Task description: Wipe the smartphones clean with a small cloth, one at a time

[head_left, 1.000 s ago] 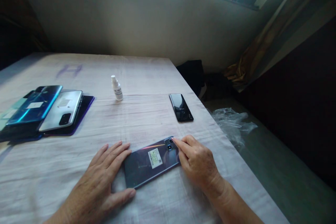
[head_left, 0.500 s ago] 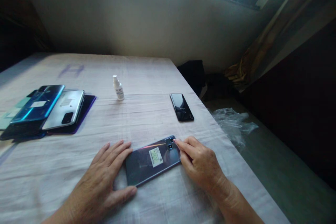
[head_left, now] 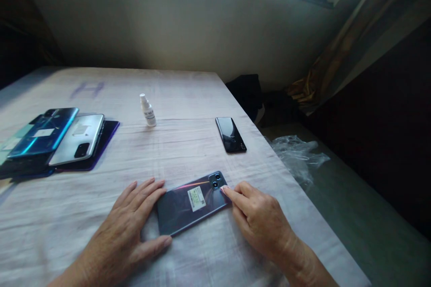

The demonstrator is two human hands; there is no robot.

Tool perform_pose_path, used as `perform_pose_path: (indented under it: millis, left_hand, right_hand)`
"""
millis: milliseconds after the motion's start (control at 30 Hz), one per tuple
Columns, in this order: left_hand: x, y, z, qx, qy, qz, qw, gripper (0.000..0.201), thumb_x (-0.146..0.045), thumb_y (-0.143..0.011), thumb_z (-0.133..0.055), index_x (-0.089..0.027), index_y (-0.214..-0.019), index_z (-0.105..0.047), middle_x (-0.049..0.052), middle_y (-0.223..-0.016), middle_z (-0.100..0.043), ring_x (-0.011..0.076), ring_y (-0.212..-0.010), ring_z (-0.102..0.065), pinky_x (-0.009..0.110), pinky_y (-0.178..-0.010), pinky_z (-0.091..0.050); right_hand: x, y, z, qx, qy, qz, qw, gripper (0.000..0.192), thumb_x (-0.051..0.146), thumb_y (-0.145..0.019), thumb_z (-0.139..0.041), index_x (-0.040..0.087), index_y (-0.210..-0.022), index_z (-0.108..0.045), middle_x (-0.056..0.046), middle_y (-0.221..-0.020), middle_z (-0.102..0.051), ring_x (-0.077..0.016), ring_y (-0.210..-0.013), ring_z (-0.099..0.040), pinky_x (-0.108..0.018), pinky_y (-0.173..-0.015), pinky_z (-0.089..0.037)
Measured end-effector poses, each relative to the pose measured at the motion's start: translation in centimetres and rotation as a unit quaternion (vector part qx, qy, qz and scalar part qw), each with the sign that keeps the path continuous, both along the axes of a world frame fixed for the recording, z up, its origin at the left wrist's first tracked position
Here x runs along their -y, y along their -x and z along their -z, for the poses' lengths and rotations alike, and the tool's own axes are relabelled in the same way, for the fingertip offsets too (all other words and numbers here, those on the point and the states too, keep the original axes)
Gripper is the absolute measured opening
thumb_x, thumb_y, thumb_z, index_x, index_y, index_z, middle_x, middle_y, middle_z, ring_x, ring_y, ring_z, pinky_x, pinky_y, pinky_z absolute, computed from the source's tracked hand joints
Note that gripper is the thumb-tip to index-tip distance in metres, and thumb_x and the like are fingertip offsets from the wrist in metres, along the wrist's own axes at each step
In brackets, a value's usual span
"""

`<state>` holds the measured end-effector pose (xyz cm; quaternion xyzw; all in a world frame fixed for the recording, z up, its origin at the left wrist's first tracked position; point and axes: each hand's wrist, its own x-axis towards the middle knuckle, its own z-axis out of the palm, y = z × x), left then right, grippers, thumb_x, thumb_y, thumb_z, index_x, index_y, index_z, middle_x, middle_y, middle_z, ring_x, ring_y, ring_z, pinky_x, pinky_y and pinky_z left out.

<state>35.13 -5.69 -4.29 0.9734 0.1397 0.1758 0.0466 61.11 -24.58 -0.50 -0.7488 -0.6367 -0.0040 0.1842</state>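
Resting flat and open beside grey phone point(head_left: 193, 202), both hands, left hand point(head_left: 129, 228), right hand point(head_left: 261, 222), cloth-covered table point(head_left: 188, 94), dim room

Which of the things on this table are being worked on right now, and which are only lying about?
In hand:
- grey-purple phone with white sticker, face down
- left hand, at its left end
- right hand, fingers by the camera corner

Lying about:
- small white dropper bottle
- glossy black phone
- pile of phones, far left
- clear plastic wrap
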Motion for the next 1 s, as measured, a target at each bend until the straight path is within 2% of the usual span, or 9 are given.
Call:
perform_pose_path:
  millis: [333,633,900,1000]
  left_hand:
    - [0.0,-0.1,-0.2,0.008,-0.003,0.004,1.0,0.077,-0.064,-0.083,-0.066,-0.023,-0.144,-0.045,0.009,-0.146,-0.058,0.0307,-0.133,-0.054,0.048,-0.119,-0.029]
    - [0.0,0.1,0.4,-0.002,0.019,-0.007,1.0,0.076,-0.062,-0.084,-0.064,-0.025,-0.146,-0.041,0.008,-0.15,-0.053,0.0307,-0.138,-0.049,0.05,-0.121,-0.028]
    - [0.0,0.0,-0.1,0.003,0.015,-0.003,1.0,0.074,-0.062,-0.085,-0.064,-0.024,-0.145,-0.043,0.009,-0.147,-0.057,0.0301,-0.135,-0.052,0.048,-0.12,-0.027]
    - [0.1,-0.1,-0.1,0.004,0.013,-0.005,1.0,0.074,-0.063,-0.084,-0.064,-0.025,-0.144,-0.044,0.009,-0.146,-0.058,0.0304,-0.133,-0.054,0.048,-0.12,-0.028]
  right_hand:
    - [-0.5,1.5,0.1,0.008,-0.029,-0.044,0.999,0.043,0.002,-0.083,-0.048,0.017,-0.116,-0.072,-0.005,-0.087,-0.067,-0.0167,-0.069,-0.065,-0.026,-0.061,-0.05]
    - [-0.2,0.7,0.0,0.026,-0.02,0.02,0.999,0.041,0.004,-0.084,-0.049,0.017,-0.114,-0.073,-0.005,-0.086,-0.068,-0.017,-0.07,-0.066,-0.026,-0.061,-0.048]
    - [-0.5,2.1,0.3,0.022,-0.042,-0.059,0.997,0.042,0.003,-0.082,-0.047,0.014,-0.114,-0.072,-0.006,-0.086,-0.068,-0.0176,-0.071,-0.065,-0.027,-0.064,-0.051]
    - [-0.4,1.8,0.1,0.018,-0.035,-0.051,0.998,0.042,0.003,-0.083,-0.048,0.016,-0.114,-0.072,-0.005,-0.087,-0.068,-0.0169,-0.071,-0.065,-0.026,-0.064,-0.05]
